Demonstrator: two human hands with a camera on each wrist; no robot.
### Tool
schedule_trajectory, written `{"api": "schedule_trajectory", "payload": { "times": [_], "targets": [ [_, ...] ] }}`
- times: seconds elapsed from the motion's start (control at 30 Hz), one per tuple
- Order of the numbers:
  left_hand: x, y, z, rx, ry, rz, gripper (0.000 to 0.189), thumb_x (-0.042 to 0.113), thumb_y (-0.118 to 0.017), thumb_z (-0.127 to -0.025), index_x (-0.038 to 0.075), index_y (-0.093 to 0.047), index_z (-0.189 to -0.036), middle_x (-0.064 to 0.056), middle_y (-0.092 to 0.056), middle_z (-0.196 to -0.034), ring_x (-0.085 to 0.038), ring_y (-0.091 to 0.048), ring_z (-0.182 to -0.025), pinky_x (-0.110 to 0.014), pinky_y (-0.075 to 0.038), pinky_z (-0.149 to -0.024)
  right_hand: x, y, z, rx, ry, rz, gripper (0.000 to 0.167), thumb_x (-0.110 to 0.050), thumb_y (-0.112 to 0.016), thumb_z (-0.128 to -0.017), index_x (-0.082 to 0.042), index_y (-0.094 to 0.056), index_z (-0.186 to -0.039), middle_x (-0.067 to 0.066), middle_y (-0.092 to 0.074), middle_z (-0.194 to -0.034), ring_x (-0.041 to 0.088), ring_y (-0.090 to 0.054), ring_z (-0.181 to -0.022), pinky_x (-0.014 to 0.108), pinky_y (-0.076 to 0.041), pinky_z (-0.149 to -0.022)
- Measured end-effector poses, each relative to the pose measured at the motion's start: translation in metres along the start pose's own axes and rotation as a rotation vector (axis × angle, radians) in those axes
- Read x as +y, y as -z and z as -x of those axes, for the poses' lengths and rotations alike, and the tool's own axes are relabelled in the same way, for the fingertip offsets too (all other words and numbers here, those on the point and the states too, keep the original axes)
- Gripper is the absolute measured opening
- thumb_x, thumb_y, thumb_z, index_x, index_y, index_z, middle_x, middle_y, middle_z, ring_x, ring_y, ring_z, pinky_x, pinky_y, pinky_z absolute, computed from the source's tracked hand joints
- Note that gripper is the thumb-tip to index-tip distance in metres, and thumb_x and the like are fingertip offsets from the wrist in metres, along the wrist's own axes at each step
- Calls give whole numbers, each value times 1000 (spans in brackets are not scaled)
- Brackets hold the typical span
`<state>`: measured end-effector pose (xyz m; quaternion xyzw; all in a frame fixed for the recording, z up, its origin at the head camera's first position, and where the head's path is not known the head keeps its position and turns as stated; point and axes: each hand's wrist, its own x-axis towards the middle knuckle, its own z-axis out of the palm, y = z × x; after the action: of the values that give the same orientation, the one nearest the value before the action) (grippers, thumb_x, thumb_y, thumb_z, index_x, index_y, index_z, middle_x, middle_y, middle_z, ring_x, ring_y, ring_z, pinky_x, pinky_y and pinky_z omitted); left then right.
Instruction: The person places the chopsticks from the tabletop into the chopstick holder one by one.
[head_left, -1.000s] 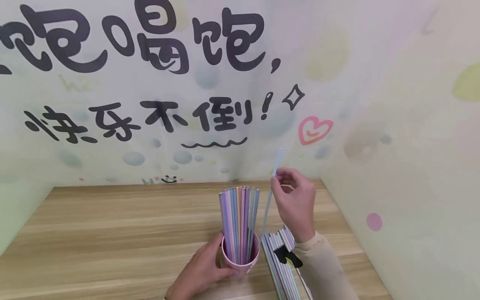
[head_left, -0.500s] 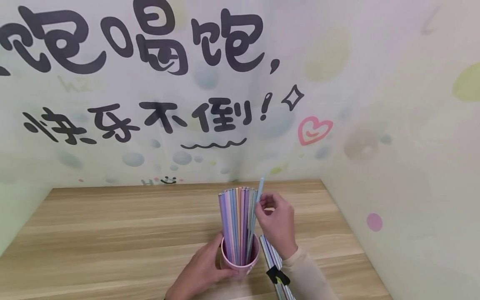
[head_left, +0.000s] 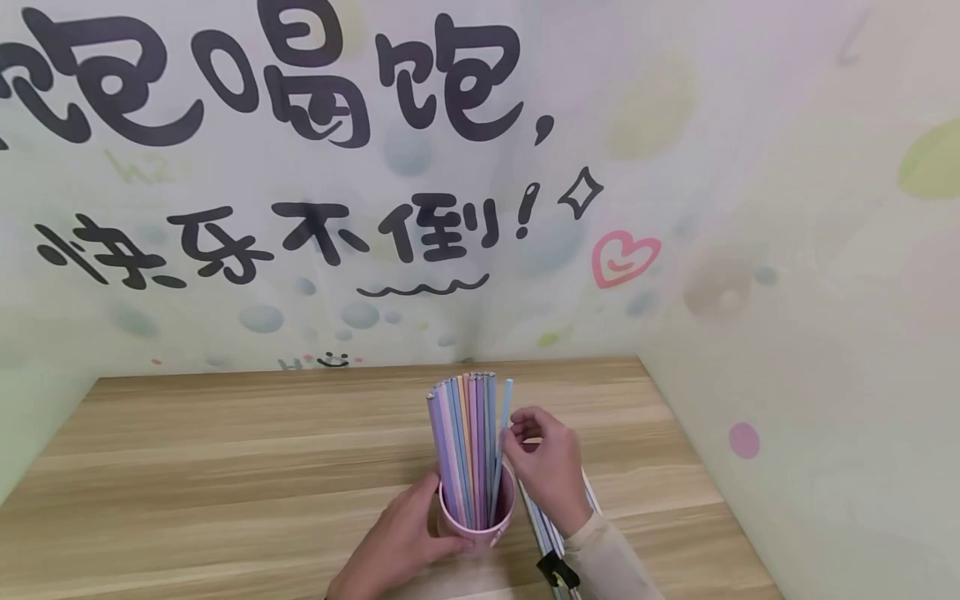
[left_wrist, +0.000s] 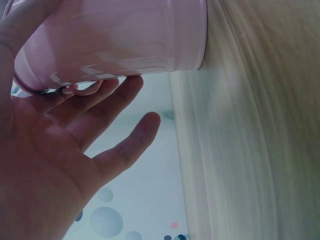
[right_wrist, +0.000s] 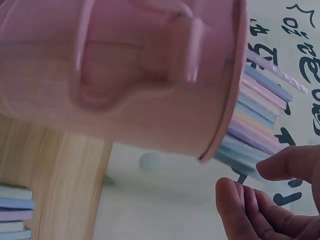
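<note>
A pink cup (head_left: 477, 542) stands on the wooden table, filled with several upright pastel drinking straws (head_left: 465, 450). The left hand (head_left: 397, 533) holds the cup from its left side, thumb in front and fingers behind; in the left wrist view some fingers of this hand (left_wrist: 65, 150) touch the cup's wall and one stands off. With thumb and fingertips, the right hand (head_left: 551, 467) pinches a light blue straw (head_left: 507, 396) near its top, at the right of the bunch. That straw's lower end is inside the cup. The right wrist view shows thumb and fingertips (right_wrist: 230, 192) close to the straws.
Right of the cup lies a bundle of straws (head_left: 542, 521) with a black band or tag (head_left: 558, 571), partly hidden by the right forearm. White printed walls (head_left: 825, 333) enclose the wooden table (head_left: 225, 483) at the back and sides.
The right hand has brought the light blue straw left and down, from beside the cup into it. The left hand keeps its hold on the cup. The head view has shifted slightly.
</note>
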<state>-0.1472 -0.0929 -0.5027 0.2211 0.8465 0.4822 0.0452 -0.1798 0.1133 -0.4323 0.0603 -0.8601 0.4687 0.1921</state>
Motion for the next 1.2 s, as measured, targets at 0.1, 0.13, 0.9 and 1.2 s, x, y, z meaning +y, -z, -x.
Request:
{"api": "schedule_trajectory", "payload": {
  "times": [0.1, 0.13, 0.9, 1.2],
  "targets": [
    [0, 0, 0, 3, 0, 2, 104, 49, -84, -73, 16, -30, -156, -5, -55, -142, -23, -52, -127, -51, -43, -106, 5, 6, 0, 10, -12, 16, 9, 2, -70, -84, 1, -69, -92, 4, -67, -78, 16, -66, -73, 22, -58, -65],
    [0, 0, 0, 3, 3, 1, 103, 48, -85, -73, 16, -31, -155, -5, -55, -141, -22, -52, -127, -50, -43, -106, 8, 8, 0, 13, -18, 25, 9, 2, -69, -84, 1, -69, -92, 5, -68, -78, 16, -66, -73, 23, -58, -65],
    [1, -1, 2, 2, 36, 0, 102, 48, -86, -72, 15, -33, -154, -1, -55, -141, -20, -51, -127, -50, -43, -107, 96, 56, 19, -57, -323, 331, 7, -3, -67, -84, 1, -69, -90, 6, -66, -80, 17, -60, -73, 30, -52, -64],
    [1, -1, 2, 1, 26, 12, 103, 48, -86, -72, 16, -33, -154, -1, -53, -143, -20, -50, -128, -50, -42, -108, 120, 70, 34, -153, -389, 446, 8, -1, -69, -81, 4, -68, -87, 8, -66, -77, 21, -62, -71, 40, -55, -65]
  ]
}}
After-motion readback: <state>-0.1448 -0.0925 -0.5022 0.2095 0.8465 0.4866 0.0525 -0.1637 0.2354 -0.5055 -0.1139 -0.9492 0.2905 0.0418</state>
